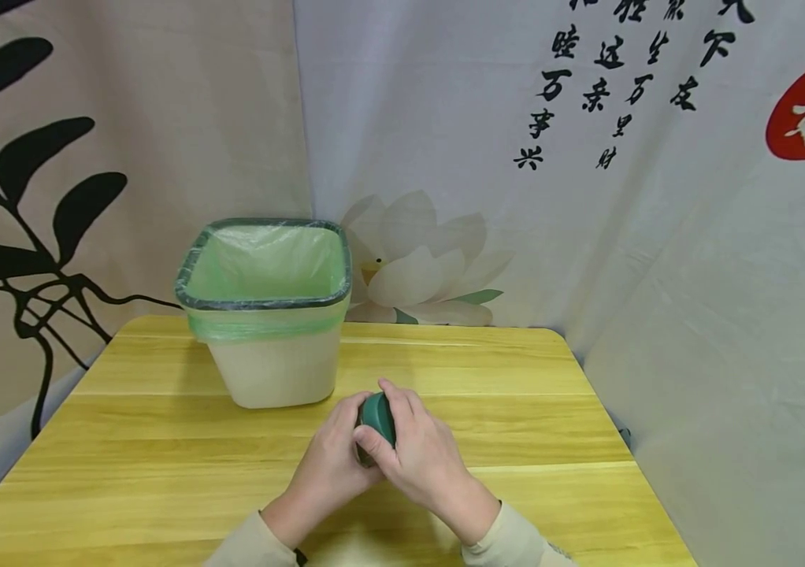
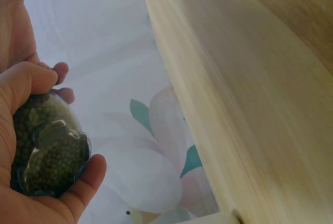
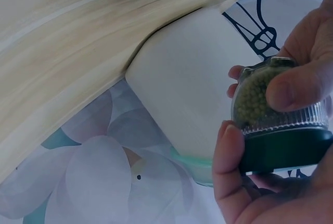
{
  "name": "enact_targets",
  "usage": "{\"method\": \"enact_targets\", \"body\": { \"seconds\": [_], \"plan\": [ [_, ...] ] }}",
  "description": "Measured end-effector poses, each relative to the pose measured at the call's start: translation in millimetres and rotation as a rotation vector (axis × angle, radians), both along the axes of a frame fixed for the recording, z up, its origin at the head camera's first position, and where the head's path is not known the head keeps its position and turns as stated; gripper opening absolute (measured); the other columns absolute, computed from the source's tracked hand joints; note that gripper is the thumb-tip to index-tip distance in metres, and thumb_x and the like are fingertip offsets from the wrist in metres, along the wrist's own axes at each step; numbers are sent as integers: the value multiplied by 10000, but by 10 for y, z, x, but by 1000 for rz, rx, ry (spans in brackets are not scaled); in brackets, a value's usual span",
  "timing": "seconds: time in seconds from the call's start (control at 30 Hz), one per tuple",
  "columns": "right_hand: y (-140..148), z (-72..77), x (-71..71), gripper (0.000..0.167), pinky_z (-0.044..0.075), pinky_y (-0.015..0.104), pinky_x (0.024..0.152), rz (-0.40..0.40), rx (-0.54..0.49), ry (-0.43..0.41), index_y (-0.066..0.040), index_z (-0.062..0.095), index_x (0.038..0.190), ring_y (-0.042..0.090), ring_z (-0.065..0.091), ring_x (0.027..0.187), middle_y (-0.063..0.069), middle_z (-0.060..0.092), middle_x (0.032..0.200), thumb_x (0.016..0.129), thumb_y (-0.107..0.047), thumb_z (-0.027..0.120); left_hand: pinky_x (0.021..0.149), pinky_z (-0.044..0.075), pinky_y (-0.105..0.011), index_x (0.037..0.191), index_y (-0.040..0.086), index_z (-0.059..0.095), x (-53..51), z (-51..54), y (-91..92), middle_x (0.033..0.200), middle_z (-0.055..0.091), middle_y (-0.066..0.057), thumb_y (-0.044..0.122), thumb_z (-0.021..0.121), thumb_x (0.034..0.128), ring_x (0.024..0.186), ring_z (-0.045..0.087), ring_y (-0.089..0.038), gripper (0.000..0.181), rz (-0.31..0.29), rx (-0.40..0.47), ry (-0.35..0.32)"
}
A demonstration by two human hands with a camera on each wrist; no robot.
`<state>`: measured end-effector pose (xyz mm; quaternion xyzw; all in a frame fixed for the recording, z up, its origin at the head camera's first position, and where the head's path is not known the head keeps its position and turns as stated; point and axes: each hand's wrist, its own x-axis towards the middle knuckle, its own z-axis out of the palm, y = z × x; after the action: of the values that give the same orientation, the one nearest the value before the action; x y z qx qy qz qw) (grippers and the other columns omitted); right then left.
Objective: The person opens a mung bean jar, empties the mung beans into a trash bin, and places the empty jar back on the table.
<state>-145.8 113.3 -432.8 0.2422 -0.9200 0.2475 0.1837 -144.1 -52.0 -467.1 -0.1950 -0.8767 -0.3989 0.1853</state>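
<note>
A small clear jar (image 3: 252, 99) full of green grains, with a dark green lid (image 1: 378, 415), is held between both hands above the table. My left hand (image 1: 330, 465) grips the clear body, its thumb across the side in the right wrist view. Around the lid (image 3: 286, 148) curl the fingers of my right hand (image 1: 425, 450). The left wrist view shows the jar's moulded base (image 2: 56, 156) and the grains behind it. The lid sits on the jar; whether it is loose cannot be told.
A pale bin (image 1: 275, 366) with a dark rim and a green-tinted liner stands beyond the hands, left of centre on the wooden table (image 1: 516, 394). Behind the table hang printed curtains (image 1: 402, 118) with a lotus, black leaves and writing.
</note>
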Motion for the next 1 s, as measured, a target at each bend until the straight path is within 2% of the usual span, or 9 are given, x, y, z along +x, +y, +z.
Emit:
{"method": "enact_targets", "body": {
  "seconds": [0.23,0.33,0.57,0.8,1.0],
  "plan": [
    [-1,6,8,607,606,371,635,-50,25,-28,-101,535,1532,286,763,885,140,699,1329,1095,-521,529,867,642,-421,1361,-1,547,-11,-41,23,1240,679,-132,212,1015,657,1047,691,-232,872,8,-67,94],
    [-3,15,10,587,593,367,614,-78,19,-67,-119,547,1529,290,762,863,137,702,1337,1102,-520,504,859,644,-421,1354,-10,550,-14,-38,33,1220,684,-134,215,1015,650,1032,697,-231,874,13,-76,111],
    [-33,76,-14,585,595,416,650,-138,-41,-125,-142,609,1454,292,759,929,121,732,1254,1092,-578,468,866,649,-433,1362,-31,533,-40,4,52,1210,682,-161,208,1005,642,1039,704,-266,894,21,-92,133],
    [-78,151,-56,552,590,403,676,-154,-86,-125,-162,656,1367,275,747,927,101,741,1224,1056,-588,498,854,647,-439,1371,-34,520,-64,91,68,1223,672,-174,193,991,661,1026,697,-288,881,29,-79,107],
    [-88,162,-90,489,581,363,664,-142,-106,-63,-156,694,1298,254,743,902,89,758,1172,1010,-530,565,855,647,-435,1369,-36,530,-61,142,72,1223,673,-168,213,984,671,1023,699,-281,869,27,-57,70]
  ]
}}
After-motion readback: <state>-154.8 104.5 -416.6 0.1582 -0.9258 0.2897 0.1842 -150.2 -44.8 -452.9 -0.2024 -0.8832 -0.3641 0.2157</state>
